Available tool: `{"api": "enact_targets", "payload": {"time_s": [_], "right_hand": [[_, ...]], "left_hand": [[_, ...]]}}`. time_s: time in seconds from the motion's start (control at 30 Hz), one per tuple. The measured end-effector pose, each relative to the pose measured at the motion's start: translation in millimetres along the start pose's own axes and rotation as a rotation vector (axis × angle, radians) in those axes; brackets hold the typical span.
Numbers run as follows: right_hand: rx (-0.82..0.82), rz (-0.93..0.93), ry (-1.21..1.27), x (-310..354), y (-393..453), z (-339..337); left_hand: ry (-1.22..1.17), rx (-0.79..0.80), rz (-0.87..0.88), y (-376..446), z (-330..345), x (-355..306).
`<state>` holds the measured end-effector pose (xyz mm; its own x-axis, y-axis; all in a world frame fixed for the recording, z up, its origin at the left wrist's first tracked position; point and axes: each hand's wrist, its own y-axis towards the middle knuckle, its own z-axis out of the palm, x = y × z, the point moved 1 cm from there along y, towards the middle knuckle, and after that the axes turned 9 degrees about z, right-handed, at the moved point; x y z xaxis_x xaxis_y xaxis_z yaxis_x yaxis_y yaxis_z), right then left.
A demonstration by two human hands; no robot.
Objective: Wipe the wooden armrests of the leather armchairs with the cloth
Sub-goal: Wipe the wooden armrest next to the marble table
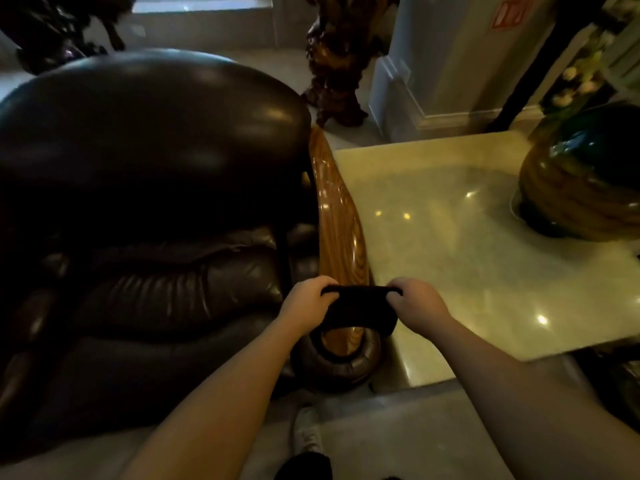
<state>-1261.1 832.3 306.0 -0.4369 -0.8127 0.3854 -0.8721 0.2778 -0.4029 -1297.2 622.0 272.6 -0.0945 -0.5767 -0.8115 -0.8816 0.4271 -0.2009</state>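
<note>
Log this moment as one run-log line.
step: wiping armrest | left hand: grips cloth | right hand: grips cloth | cloth: stretched across near end of wooden armrest | beside: stone table

Two bare forearms, no sleeves, pale laced shoe (pixel 306 432), dark trouser leg (pixel 304 466)

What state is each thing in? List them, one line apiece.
Black cloth: stretched between both hands, draped across the armrest's near end.
Glossy wooden armrest: bare beyond the cloth.
Left hand: grips the cloth's left end.
Right hand: grips its right end.
Round brown-and-green vase: upright on the pale stone table.
</note>
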Motion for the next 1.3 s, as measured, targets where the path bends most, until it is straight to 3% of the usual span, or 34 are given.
{"api": "enact_targets", "payload": {"time_s": [0.17,0.33,0.43,0.67,0.8,0.87,0.97,1.3], "right_hand": [[0.064,0.012,0.01,1,68,20],[0.129,-0.023,0.058,-1,138,45],[0.131,-0.054,0.117,-4,183,60],[-0.027,-0.108,0.209,8,258,75],[-0.301,-0.189,0.067,0,250,88],[-0.353,-0.37,-0.029,-4,234,106],[-0.274,-0.608,-0.122,-10,218,136],[-0.251,-0.637,-0.192,-22,228,162]], "left_hand": [[-0.119,0.01,-0.106,49,10,40],[-0.159,-0.113,-0.212,98,23,76],[-0.116,-0.215,-0.183,129,32,93],[-0.012,-0.55,-0.135,196,50,115],[0.242,-0.618,-0.084,202,61,121],[0.48,-0.586,0.095,192,74,121],[0.604,-0.384,0.292,174,104,125],[0.716,-0.231,0.207,179,114,144]]}}
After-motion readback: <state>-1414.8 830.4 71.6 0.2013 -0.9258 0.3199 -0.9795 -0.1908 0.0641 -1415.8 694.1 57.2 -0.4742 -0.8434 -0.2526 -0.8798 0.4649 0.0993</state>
